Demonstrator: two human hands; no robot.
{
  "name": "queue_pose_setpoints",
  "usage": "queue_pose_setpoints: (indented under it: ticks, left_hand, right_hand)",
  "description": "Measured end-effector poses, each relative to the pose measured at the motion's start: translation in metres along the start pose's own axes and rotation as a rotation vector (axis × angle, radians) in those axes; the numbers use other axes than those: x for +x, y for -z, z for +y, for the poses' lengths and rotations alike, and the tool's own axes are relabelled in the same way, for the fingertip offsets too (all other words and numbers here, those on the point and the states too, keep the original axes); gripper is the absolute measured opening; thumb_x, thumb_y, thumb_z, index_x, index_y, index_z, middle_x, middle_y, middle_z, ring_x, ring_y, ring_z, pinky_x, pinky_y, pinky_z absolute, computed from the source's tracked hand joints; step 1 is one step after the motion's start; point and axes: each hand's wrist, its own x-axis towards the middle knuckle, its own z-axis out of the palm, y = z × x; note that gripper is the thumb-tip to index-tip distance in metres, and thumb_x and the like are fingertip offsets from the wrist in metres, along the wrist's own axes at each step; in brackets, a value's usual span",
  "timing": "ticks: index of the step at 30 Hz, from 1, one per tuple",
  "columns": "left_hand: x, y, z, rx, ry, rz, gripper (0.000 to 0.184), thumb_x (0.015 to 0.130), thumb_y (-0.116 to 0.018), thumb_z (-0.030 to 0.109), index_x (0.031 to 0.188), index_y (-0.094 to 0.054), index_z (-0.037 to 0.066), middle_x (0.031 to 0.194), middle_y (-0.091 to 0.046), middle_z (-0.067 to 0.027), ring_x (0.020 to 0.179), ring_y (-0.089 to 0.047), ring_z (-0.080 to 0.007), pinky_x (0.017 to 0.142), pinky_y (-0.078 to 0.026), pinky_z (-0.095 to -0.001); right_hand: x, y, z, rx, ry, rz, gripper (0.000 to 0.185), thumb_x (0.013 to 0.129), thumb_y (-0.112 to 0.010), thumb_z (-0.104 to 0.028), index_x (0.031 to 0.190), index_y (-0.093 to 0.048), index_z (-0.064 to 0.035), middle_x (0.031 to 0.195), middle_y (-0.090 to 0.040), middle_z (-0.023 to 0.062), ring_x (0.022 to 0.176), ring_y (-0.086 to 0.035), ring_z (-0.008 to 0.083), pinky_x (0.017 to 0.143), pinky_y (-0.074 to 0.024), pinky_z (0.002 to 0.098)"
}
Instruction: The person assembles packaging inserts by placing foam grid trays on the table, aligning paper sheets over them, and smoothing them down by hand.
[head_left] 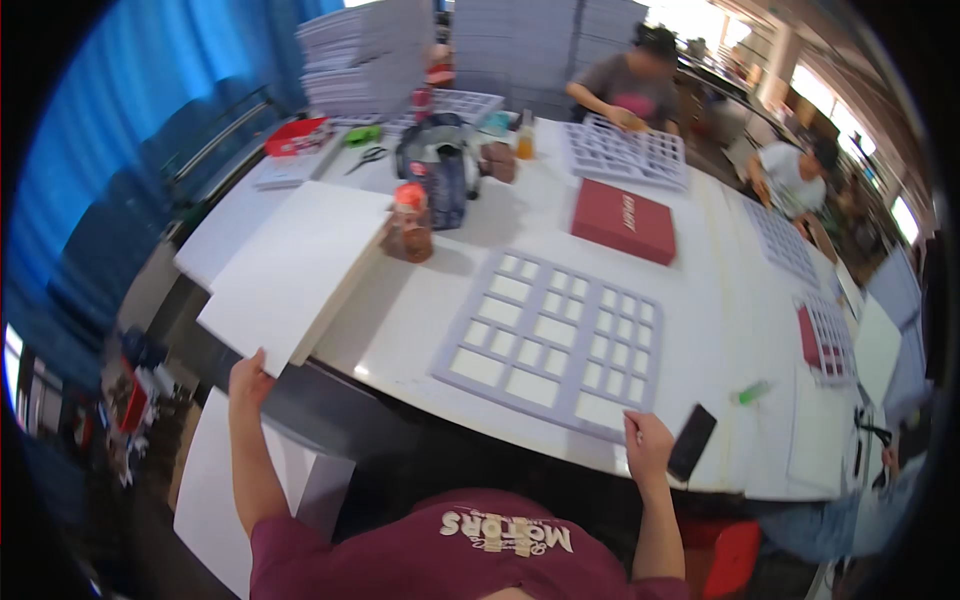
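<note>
At lower left of the frame, the left hand (254, 377) pinches a corner of the white board (295, 265). Right of centre, the right hand (648, 440), fingers curled together, meets the near edge of the gray grid panel (575, 345) on the white desk (385, 355).

White sheet (300, 250): lying flat atop a pale stack, its jutting near corner meeting the left hand (252, 380); resting left of the maroon box (625, 222).
Grey tray (580, 365): lying flat, showing rectangular cells, seemingly lined cream; spreading nearside of the maroon box, right hand (648, 445) at its corner.
</note>
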Motion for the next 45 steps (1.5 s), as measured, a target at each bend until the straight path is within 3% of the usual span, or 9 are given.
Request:
queue_pose_setpoints:
  ticks: [7,13,17,18,23,28,32,38,45]
  left_hand:
    - [-0.010,-0.023,0.012,-0.277,-0.459,0.172,0.029,0.098,-0.048,0.000,0.126,-0.045,-0.007,0.124,-0.055,-0.0209,0.109,-0.061,-0.0328,0.093,-0.057,-0.0454]
    - [-0.015,-0.047,0.012,-0.476,-0.493,-0.114,0.025,0.101,-0.050,0.005,0.124,-0.047,-0.006,0.117,-0.060,-0.0162,0.107,-0.062,-0.0250,0.090,-0.056,-0.0340]
    - [0.001,-0.074,0.003,-0.023,-0.506,-0.301,0.026,0.101,-0.054,0.012,0.125,-0.050,0.002,0.116,-0.062,-0.0120,0.104,-0.062,-0.0198,0.084,-0.053,-0.0291]
    - [-0.093,-0.155,0.024,-0.026,-0.428,-0.174,0.028,0.102,-0.054,0.014,0.128,-0.050,0.005,0.118,-0.062,-0.0100,0.104,-0.062,-0.0182,0.088,-0.052,-0.0297]
    - [-0.143,-0.252,-0.014,0.017,-0.249,-0.650,0.030,0.103,-0.052,0.014,0.131,-0.048,0.004,0.120,-0.062,-0.0079,0.107,-0.061,-0.0165,0.091,-0.050,-0.0308]
    - [-0.151,-0.287,-0.058,0.145,-0.166,-0.872,0.029,0.103,-0.051,0.013,0.130,-0.048,0.004,0.120,-0.063,-0.0092,0.108,-0.061,-0.0173,0.092,-0.050,-0.0308]
    - [-0.148,-0.300,-0.081,0.211,-0.140,-0.885,0.029,0.103,-0.050,0.013,0.130,-0.047,0.003,0.119,-0.063,-0.0112,0.107,-0.062,-0.0173,0.090,-0.051,-0.0310]
    - [-0.126,-0.314,-0.098,0.280,-0.126,-0.867,0.030,0.104,-0.049,0.012,0.131,-0.046,0.001,0.117,-0.064,-0.0126,0.104,-0.064,-0.0178,0.088,-0.052,-0.0313]
    - [-0.121,-0.322,-0.098,0.307,-0.120,-0.863,0.030,0.104,-0.049,0.013,0.132,-0.047,0.001,0.117,-0.065,-0.0128,0.104,-0.064,-0.0176,0.087,-0.053,-0.0306]
  right_hand:
    - [0.006,0.011,-0.014,0.006,0.038,0.001,0.006,0.083,-0.070,-0.004,0.089,-0.069,-0.0047,0.074,-0.063,0.0100,0.065,-0.062,0.0291,0.058,-0.0477,0.0389]
    - [0.008,0.017,-0.012,0.033,-0.043,0.048,0.005,0.084,-0.069,-0.005,0.089,-0.069,-0.0047,0.075,-0.064,0.0088,0.064,-0.062,0.0275,0.059,-0.0491,0.0359]
    - [0.019,0.018,-0.013,0.257,-0.338,-0.071,0.026,0.097,-0.061,-0.016,0.118,-0.064,-0.0028,0.098,-0.069,0.0110,0.084,-0.067,0.0191,0.067,-0.0519,0.0325]
    - [0.022,0.014,-0.009,0.466,-0.407,-0.041,0.032,0.099,-0.057,-0.020,0.126,-0.058,-0.0024,0.106,-0.067,0.0119,0.090,-0.066,0.0196,0.070,-0.0522,0.0325]
    - [0.034,0.014,0.011,1.088,-0.724,0.103,0.060,0.106,-0.041,-0.041,0.148,-0.032,-0.0003,0.133,-0.056,0.0146,0.109,-0.061,0.0232,0.086,-0.0522,0.0335]
    - [0.016,0.025,0.023,0.775,-0.789,0.094,0.033,0.099,-0.055,-0.017,0.125,-0.052,0.0032,0.108,-0.069,0.0115,0.096,-0.061,0.0103,0.080,-0.0482,0.0273]
    - [-0.007,0.024,0.045,0.560,-0.823,0.062,0.033,0.092,-0.064,-0.015,0.118,-0.057,0.0044,0.094,-0.071,0.0125,0.087,-0.066,0.0155,0.078,-0.0507,0.0295]
    - [-0.033,0.009,0.083,0.353,-0.675,0.020,0.040,0.084,-0.073,-0.018,0.117,-0.065,0.0018,0.105,-0.068,0.0147,0.090,-0.067,0.0215,0.085,-0.0527,0.0323]
    - [-0.033,0.004,0.084,0.390,-0.735,-0.080,0.049,0.080,-0.078,-0.018,0.122,-0.064,0.0005,0.104,-0.065,0.0096,0.085,-0.065,0.0176,0.073,-0.0554,0.0304]
